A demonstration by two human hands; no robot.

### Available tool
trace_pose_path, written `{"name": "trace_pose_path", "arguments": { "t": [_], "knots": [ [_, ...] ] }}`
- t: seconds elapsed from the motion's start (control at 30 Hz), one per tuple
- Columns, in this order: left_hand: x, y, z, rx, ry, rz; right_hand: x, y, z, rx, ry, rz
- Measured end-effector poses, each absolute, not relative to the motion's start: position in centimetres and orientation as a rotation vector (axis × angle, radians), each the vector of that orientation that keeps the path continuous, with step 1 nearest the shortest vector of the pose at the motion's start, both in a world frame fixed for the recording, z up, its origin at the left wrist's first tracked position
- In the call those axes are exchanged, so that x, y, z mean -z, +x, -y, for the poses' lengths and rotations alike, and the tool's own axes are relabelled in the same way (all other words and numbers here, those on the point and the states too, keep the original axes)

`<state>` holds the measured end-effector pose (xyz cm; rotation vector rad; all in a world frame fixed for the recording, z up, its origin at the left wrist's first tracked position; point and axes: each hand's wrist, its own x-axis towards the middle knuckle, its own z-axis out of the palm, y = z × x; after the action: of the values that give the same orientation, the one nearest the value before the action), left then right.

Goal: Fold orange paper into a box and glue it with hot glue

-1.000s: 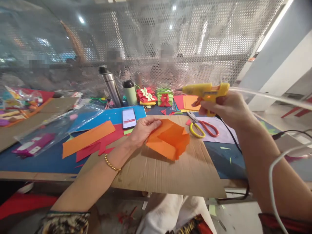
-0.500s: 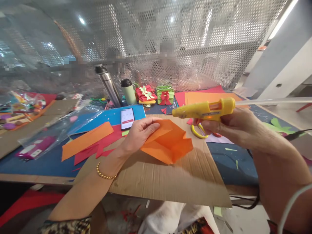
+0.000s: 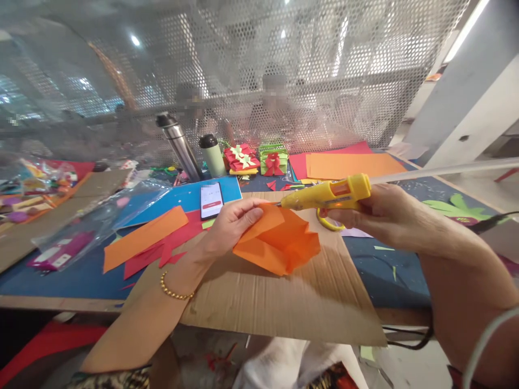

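My left hand (image 3: 235, 222) pinches the upper left edge of a folded orange paper (image 3: 279, 243), which stands open like a small box or bag above the cardboard sheet (image 3: 259, 308). My right hand (image 3: 385, 216) is wrapped round a yellow hot glue gun (image 3: 324, 193) with a clear glue stick (image 3: 430, 170) coming out of its back. The gun's nozzle points left and is at the paper's top edge, close to my left fingertips. Whether glue is coming out cannot be made out. Yellow-handled scissors (image 3: 330, 220) lie partly hidden beneath the gun.
A phone (image 3: 211, 200) lies on a blue sheet (image 3: 178, 193). Orange (image 3: 146, 237) and red paper strips (image 3: 162, 243) lie left. A steel flask (image 3: 180, 146), a green bottle (image 3: 212, 158) and red (image 3: 242, 158) and green paper boxes (image 3: 273, 160) stand behind. A cable (image 3: 492, 220) runs at right.
My right hand has moved the glue gun left and slightly down, bringing its nozzle to the paper's top edge. My left hand and the orange paper have hardly moved.
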<state>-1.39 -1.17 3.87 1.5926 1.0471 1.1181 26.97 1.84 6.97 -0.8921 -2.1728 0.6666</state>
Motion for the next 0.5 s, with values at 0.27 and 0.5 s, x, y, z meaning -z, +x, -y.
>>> {"name": "trace_pose_path", "arguments": {
  "t": [0.27, 0.5],
  "knots": [
    [-3.7, -1.9, 1.1, -1.104, 1.616, -1.011, -7.8, 26.6, -1.3, -0.608, -0.707, 2.269],
    [-3.4, -2.1, 0.9, -1.106, 1.750, -0.961, -8.4, 26.6, -0.7, -0.423, -0.852, 2.310]
  ]
}}
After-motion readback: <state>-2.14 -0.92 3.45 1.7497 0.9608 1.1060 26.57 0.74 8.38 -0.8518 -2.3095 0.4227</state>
